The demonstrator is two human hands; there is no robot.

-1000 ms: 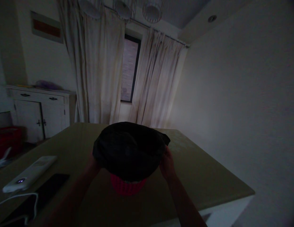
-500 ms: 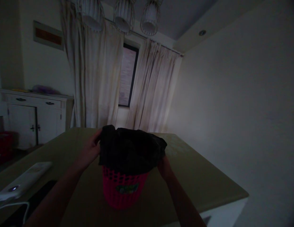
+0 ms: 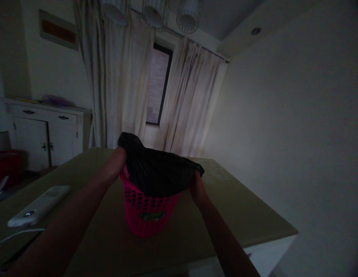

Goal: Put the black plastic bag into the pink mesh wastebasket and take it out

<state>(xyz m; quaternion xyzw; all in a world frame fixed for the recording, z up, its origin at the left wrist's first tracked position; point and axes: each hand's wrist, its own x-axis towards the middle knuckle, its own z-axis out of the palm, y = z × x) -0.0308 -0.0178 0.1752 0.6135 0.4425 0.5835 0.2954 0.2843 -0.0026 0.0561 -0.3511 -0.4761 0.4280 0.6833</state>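
Note:
A pink plastic wastebasket [image 3: 147, 219] with holes below its rim and a green label stands on the table in front of me. Over its top lies a black bin bag [image 3: 158, 173], its edge hanging a little down the front. My left hand [image 3: 119, 161] is closed on the bag at the left, where part of the pink rim shows. At the right side my right hand [image 3: 197, 186] grips the bag's edge with the thumb up. The far fingers of both hands are hidden, and so is the inside of the basket.
The greenish tabletop [image 3: 239, 207] reaches to a wall on the right. At the left lie a white power strip-like device [image 3: 40, 206], a white cable [image 3: 20, 232] and a dark flat object. Behind stand a white cabinet [image 3: 63, 138] and curtains; a red container [image 3: 7, 167] is on the floor.
Both hands have lifted the bag's edge upward, and its opening no longer shows. More of the basket's left rim is uncovered. The view has tilted down slightly.

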